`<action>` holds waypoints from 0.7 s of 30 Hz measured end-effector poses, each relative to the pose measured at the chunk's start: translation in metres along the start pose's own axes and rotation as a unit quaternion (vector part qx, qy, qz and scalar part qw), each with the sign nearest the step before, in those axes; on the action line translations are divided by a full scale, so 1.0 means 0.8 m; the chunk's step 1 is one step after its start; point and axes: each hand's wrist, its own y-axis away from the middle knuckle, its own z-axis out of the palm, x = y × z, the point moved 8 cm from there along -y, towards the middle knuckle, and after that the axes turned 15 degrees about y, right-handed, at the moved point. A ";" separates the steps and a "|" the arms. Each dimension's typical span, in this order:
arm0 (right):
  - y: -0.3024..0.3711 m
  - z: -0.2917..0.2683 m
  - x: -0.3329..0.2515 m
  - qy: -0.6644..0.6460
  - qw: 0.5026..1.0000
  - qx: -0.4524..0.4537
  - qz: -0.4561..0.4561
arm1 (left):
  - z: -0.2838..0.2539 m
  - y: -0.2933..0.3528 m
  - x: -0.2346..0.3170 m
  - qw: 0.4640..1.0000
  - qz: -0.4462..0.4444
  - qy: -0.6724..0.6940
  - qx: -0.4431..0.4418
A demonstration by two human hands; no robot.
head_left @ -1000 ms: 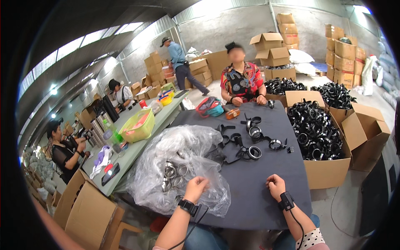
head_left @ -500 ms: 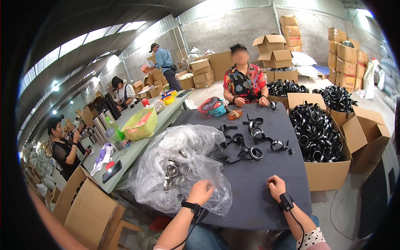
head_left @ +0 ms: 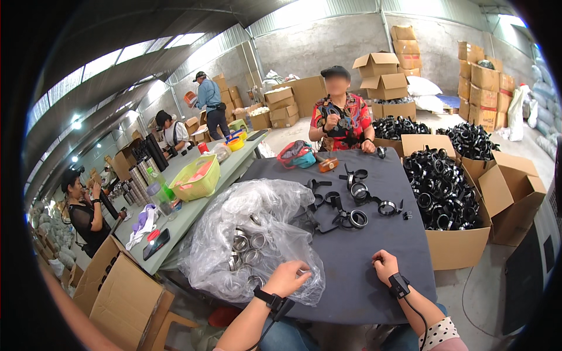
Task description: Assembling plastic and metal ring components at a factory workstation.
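My left hand (head_left: 288, 278) is over the right edge of a clear plastic bag (head_left: 202, 248), its fingers curled together. Whatever may be in them is too small to make out. Shiny metal rings (head_left: 257, 240) lie inside the bag. Above the dark cloth-covered table (head_left: 351, 281), my right hand (head_left: 385, 265) is closed, with something dark by its fingertips that I cannot identify. Beyond both hands, several black clamp-like straps (head_left: 319, 196) are spread out, some with a metal ring (head_left: 358, 218) in them. A small black piece (head_left: 407, 215) sits near the table's right side.
Across the table stands a person (head_left: 339, 114) in a patterned shirt, near an orange-brown block (head_left: 328, 165) and a cloth-filled bag (head_left: 297, 155). Cartons of black rings (head_left: 439, 190) flank the right side. At left, a long bench (head_left: 225, 187) carries a green basket (head_left: 196, 175) and a phone (head_left: 156, 244).
My left hand has shifted slightly right and down; my right hand has barely moved. The person opposite has raised one hand toward the chest and lifted their head.
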 end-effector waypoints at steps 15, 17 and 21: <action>0.001 -0.003 -0.005 0.001 1.000 -0.002 -0.001 | 0.003 0.025 0.030 0.994 -0.030 0.100 -0.023; 0.001 -0.002 -0.004 0.004 1.000 -0.005 0.002 | 0.004 0.028 0.030 0.993 -0.040 0.109 -0.027; 0.000 0.000 -0.002 0.003 1.000 -0.001 0.002 | 0.007 0.032 0.031 0.991 -0.050 0.117 -0.037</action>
